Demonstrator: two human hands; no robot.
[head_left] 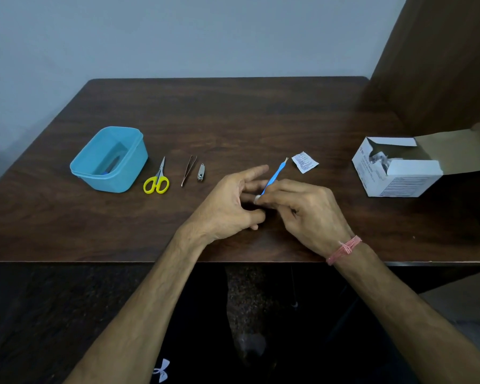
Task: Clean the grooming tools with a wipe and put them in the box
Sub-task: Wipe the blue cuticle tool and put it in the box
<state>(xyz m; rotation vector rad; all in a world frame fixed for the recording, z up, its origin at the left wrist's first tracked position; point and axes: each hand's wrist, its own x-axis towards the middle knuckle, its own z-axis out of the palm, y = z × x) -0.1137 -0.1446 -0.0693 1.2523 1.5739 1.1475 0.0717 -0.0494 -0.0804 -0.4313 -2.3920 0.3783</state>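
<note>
- Currently both hands meet at mid-table (233, 112); right hand (308, 212) pinches a small white wipe (257, 199) round the blue cuticle tool (272, 178), tip pointing away.
- Left hand (230, 206): index finger straight, other fingers curled under by the tool's lower end; actual grip hidden.
- Scissors (156, 180), tweezers (188, 171), nail clipper (201, 173) lie in a row beside the open blue box (108, 159).
- Torn wipe packet (304, 162) lies near the tool tip; open carton (399, 167) far right.

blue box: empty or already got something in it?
Not empty. The blue box has no lid on, and a small dark-blue item lies at its bottom; what it is cannot be told.
</note>
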